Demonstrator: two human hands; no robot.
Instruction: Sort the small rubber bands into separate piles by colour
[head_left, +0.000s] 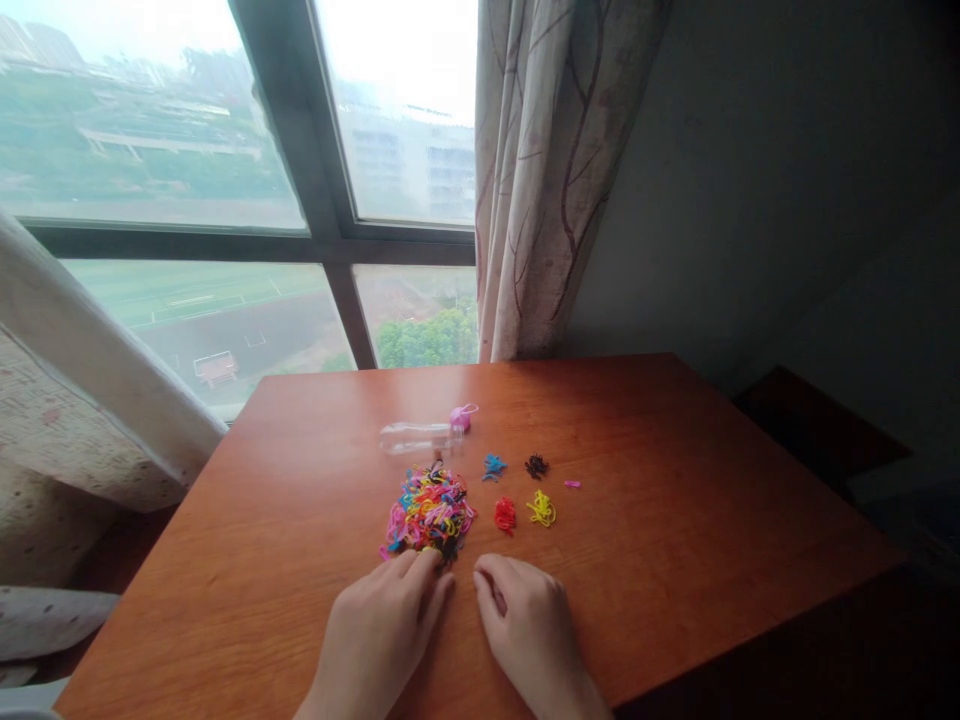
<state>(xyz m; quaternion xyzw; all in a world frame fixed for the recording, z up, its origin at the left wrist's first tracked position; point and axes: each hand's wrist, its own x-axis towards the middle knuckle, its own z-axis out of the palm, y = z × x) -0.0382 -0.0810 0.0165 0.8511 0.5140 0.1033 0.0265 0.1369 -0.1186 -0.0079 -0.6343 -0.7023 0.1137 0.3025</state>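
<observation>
A heap of small mixed-colour elastic bands (431, 508) lies on the wooden table in front of me. My left hand (390, 615) is at the heap's near edge, its fingers bent down onto the bands and its thumb standing apart. Nothing shows between that thumb and the fingers, though the fingertips are partly hidden. To the right, my right hand (525, 620) rests low over the table with thumb and forefinger pinched together. Whatever is in that pinch is too small to see. Beyond it sit little piles of red bands (505, 515), yellow bands (541, 508), blue bands (493, 466) and black bands (536, 465).
A single pink band (572, 484) lies right of the piles. Behind the heap, a clear plastic bottle (420, 438) lies on its side, with a pink cap (461, 417) by its right end. The table (675, 480) meets a window and curtain (532, 180) at its far edge.
</observation>
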